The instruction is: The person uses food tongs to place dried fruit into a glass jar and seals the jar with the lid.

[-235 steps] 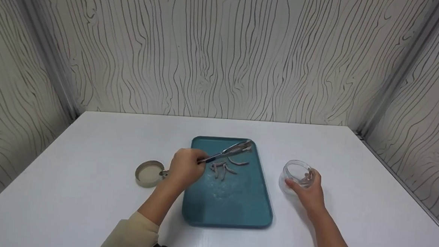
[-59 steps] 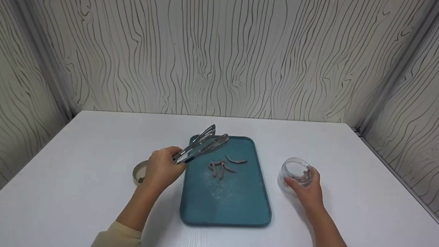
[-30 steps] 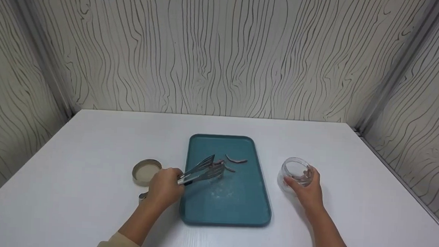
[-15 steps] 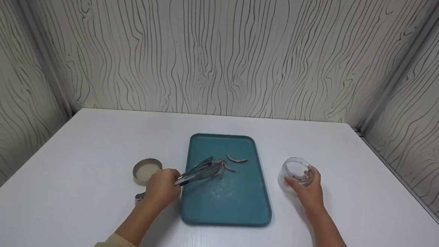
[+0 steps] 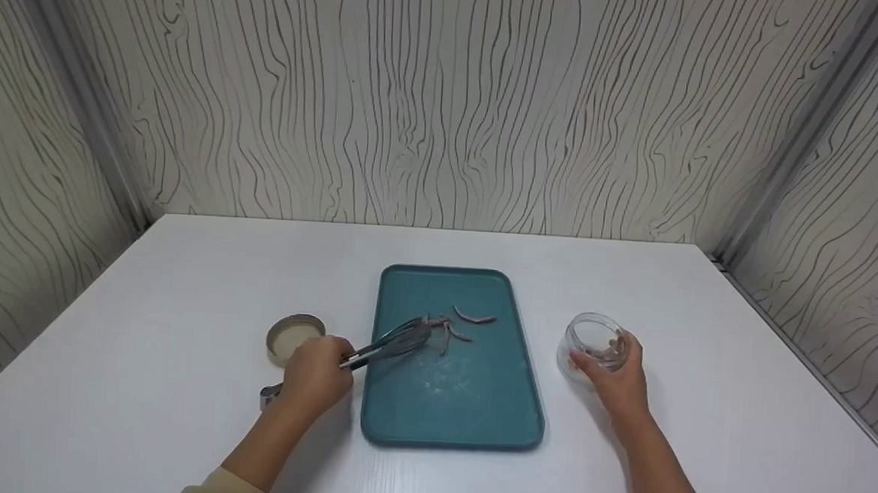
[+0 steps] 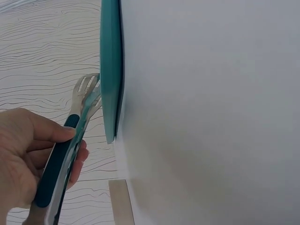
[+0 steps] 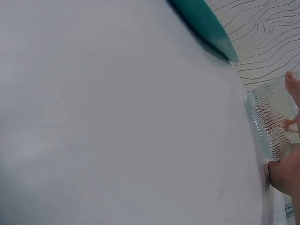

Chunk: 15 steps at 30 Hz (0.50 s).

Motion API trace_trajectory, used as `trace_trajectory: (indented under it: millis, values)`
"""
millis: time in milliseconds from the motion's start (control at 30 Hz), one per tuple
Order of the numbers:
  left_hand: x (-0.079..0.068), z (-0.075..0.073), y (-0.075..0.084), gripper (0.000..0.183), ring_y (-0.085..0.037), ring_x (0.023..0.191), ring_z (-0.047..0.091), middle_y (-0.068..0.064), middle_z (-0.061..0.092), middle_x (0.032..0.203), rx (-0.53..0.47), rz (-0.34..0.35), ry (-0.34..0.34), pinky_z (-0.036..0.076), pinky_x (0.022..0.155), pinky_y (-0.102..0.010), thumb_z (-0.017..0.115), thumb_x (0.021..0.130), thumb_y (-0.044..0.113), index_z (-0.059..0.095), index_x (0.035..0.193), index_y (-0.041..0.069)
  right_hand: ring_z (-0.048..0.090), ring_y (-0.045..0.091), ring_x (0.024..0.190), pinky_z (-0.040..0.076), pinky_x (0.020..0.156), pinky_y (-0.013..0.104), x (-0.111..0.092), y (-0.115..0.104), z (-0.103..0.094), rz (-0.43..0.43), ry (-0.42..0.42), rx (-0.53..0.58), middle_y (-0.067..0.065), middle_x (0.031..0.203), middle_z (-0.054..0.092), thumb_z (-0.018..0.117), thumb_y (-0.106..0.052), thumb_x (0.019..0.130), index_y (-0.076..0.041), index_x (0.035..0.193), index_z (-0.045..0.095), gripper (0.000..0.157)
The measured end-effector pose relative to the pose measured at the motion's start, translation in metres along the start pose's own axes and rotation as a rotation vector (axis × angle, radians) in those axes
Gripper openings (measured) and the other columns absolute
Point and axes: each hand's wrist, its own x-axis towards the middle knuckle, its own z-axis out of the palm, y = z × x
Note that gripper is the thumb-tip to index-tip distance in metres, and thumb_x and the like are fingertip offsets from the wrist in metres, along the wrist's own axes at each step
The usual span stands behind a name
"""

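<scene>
My left hand [image 5: 317, 373] grips metal tongs with dark handles [image 6: 58, 164], thumb on one side and fingers on the other. The slotted heads of the tongs [image 5: 408, 339] are nearly together, low over the tray at the left end of a small pile of greyish-pink, worm-like strips [image 5: 446, 338]. Another curved strip [image 5: 476, 320] lies apart, farther back. On the right, my right hand [image 5: 622, 384] holds a clear glass jar [image 5: 570, 355] tilted, fingers round its far side and thumb at the front. Ribbed glass shows in the right wrist view, with pinkish pieces inside the jar [image 7: 267, 117].
The teal tray [image 5: 452, 420] lies mid-table with whitish wet marks on its surface. A round, shallow, beige lid [image 5: 278, 336] sits left of it, partly behind my left hand. The white table [image 5: 181, 300] meets a wood-grain patterned wall [image 5: 431, 111] at the back.
My left hand has lowered the tongs from above the tray to the pile, brought their heads closer together, then drawn them slightly left. The right hand keeps the jar in place.
</scene>
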Motion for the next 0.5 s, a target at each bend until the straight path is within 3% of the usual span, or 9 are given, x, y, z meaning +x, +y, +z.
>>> trace_trajectory:
  millis: [500]
  values:
    - [0.0013, 0.0017, -0.0072, 0.015, -0.014, 0.055, 0.048, 0.0, 0.056, 0.058, 0.02, 0.003, 0.052, 0.041, 0.053, -0.032, 0.059, 0.064, -0.009, 0.065, 0.068, 0.004, 0.005, 0.033, 0.126, 0.007, 0.098, 0.044, -0.0001, 0.0008, 0.0003, 0.006, 0.009, -0.008, 0.021, 0.139, 0.008, 0.067, -0.041, 0.07, -0.009, 0.137, -0.001, 0.101]
